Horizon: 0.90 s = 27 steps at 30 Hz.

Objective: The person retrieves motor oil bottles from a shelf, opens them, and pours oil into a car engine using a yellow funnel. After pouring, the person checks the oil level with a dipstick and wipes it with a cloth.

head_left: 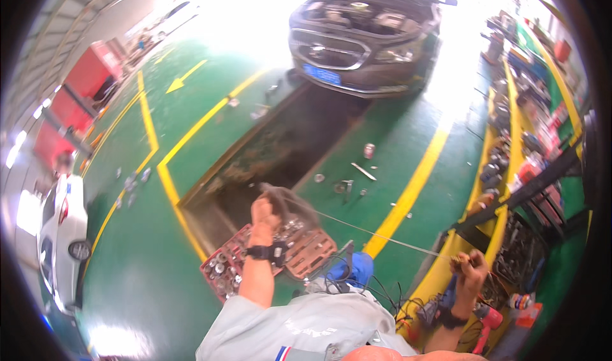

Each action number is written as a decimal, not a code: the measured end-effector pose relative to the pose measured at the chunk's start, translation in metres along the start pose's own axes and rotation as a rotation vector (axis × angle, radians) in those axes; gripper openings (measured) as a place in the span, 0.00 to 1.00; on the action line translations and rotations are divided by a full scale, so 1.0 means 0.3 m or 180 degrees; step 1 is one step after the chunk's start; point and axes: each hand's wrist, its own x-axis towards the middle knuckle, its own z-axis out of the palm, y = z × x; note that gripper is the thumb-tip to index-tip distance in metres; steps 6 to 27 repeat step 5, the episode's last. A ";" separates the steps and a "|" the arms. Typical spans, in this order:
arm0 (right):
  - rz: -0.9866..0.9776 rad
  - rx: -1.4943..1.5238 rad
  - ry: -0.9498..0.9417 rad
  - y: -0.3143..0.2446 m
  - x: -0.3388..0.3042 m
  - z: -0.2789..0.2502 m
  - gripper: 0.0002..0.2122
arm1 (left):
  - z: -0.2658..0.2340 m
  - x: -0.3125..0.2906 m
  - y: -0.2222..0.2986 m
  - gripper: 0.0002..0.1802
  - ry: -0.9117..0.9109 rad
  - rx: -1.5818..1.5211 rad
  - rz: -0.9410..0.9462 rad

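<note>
My right hand (pixel 470 273) is closed on the brass-coloured end (pixel 456 261) of a thin, pale rod or wire (pixel 382 235), which runs left across my front. Raised above the tool case, my left hand (pixel 264 219) has its fingers curled. A dark, smeared thing (pixel 292 201) spreads from its fingertips toward the rod's far end; motion blur hides its kind and whether the two join. Beneath my left hand and wrist lies a red socket case (pixel 207 269) with several metal sockets. Beside it is an open brownish tool tray (pixel 322 244).
Ahead, a dark car (pixel 398 74) with its bonnet up stands over a floor pit (pixel 255 154). Small parts, a can (pixel 369 150) and a white strip (pixel 363 171) lie on the green floor. Yellow-edged shelving (pixel 507 163) full of parts runs along the right. A pink power tool (pixel 488 319) is by my right wrist.
</note>
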 end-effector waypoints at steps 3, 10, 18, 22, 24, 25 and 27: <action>0.0180 0.0293 0.0033 -0.027 0.268 0.023 0.10 | 0.140 0.132 0.131 0.09 0.0725 -0.3180 -0.1776; 0.0094 0.0329 -0.0268 -0.022 0.450 -0.048 0.09 | 0.270 0.234 0.097 0.14 0.0299 -0.3753 -0.1367; 0.0094 0.0329 -0.0268 -0.022 0.450 -0.048 0.09 | 0.270 0.234 0.097 0.14 0.0299 -0.3753 -0.1367; 0.0094 0.0329 -0.0268 -0.022 0.450 -0.048 0.09 | 0.270 0.234 0.097 0.14 0.0299 -0.3753 -0.1367; 0.0094 0.0329 -0.0268 -0.022 0.450 -0.048 0.09 | 0.270 0.234 0.097 0.14 0.0299 -0.3753 -0.1367; 0.0094 0.0329 -0.0268 -0.022 0.450 -0.048 0.09 | 0.270 0.234 0.097 0.14 0.0299 -0.3753 -0.1367; 0.0094 0.0329 -0.0268 -0.022 0.450 -0.048 0.09 | 0.270 0.234 0.097 0.14 0.0299 -0.3753 -0.1367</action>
